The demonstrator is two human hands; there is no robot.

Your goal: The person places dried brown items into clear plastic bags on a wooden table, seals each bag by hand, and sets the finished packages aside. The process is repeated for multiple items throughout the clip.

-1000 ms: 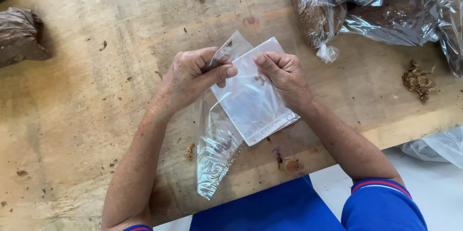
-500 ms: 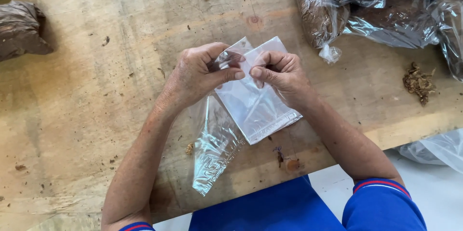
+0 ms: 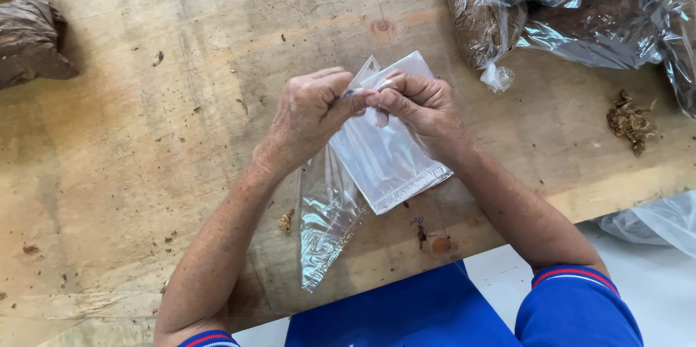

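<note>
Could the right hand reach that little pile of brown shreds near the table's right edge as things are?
Probably yes. The pile of brown shreds lies in the open on the wooden table, with bare wood between it and the right hand. But that hand is pinching the small clear bag.

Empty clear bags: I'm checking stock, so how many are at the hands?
2 that I can tell. A flat small bag is pinched at its top by both the left hand and right hand; a crumpled bag lies beneath. More may be stacked unseen.
</note>
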